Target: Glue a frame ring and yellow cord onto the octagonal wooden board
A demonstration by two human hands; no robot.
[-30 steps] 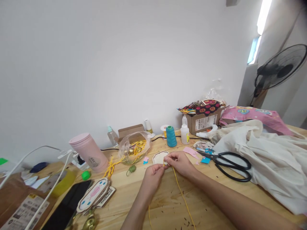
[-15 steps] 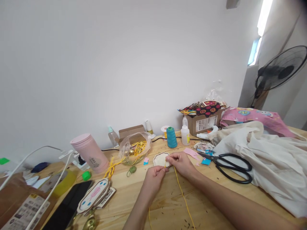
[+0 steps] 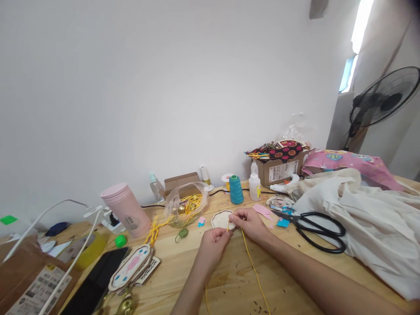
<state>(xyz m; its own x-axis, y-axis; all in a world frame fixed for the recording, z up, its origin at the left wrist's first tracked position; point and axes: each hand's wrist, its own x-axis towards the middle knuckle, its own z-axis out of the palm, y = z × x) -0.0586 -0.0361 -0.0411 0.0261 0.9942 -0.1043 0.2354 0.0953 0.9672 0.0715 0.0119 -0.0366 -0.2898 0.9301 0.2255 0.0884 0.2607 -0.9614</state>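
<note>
My left hand (image 3: 215, 243) is closed in a pinch on a yellow cord, and one end of the cord hangs down beside that wrist. Just to its upper right, my right hand (image 3: 246, 223) also pinches the yellow cord (image 3: 252, 262), whose long strand runs down toward the front edge of the view. A small cream plaque with a dark scalloped rim (image 3: 220, 218) lies directly behind my fingertips, partly hidden by them. Whether the cord passes through the plaque cannot be made out.
Black scissors (image 3: 320, 232) and white cloth (image 3: 361, 227) lie right. Behind stand a teal thread cone (image 3: 236, 190), a glue bottle (image 3: 254, 186) and a cardboard box (image 3: 278, 170). Left are a pink tumbler (image 3: 126, 210), a phone (image 3: 95, 282), decorated plaques (image 3: 130, 267) and a plastic bag (image 3: 172, 203).
The whole view has shifted slightly, so things appear a little lower and further right. Both hands keep their pinch on the cord, nearly unmoved over the plaque.
</note>
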